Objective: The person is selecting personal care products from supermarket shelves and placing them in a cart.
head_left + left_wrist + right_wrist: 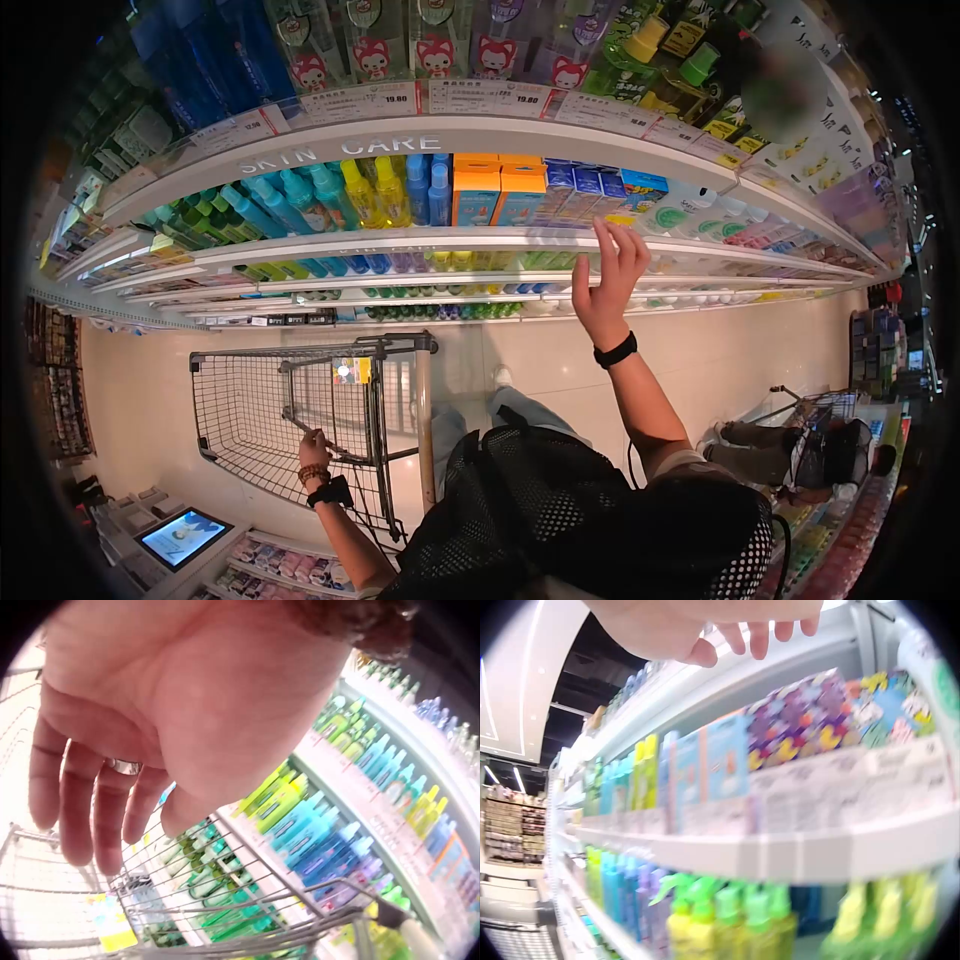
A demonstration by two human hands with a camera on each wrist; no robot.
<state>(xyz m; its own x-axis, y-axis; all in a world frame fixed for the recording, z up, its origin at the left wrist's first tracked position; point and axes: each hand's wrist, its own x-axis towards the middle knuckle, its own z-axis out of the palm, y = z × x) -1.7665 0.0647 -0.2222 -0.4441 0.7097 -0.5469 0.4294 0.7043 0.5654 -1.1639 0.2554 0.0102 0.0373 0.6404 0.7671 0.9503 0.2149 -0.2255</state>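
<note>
My right hand (612, 285) is raised in front of the shelf, near blue boxes (587, 190) and a blue-and-yellow box (642, 188). Its fingers are spread and slightly bent, with nothing held. In the right wrist view the same hand (727, 626) hangs above a star-patterned purple box (799, 720) and light blue boxes (724, 761). My left hand (314, 452) is over the wire shopping cart (240, 400); the left wrist view shows this hand (172, 727) with loosely extended fingers, a ring on one, holding nothing. Whether it touches the cart, I cannot tell.
Bottles (378, 195) and orange boxes (497, 195) line the "SKIN CARE" shelf. Behind at lower left stand a lit screen (184, 537) and another shelf. At the right, a person in dark clothes (765, 452) is beside another cart (828, 402).
</note>
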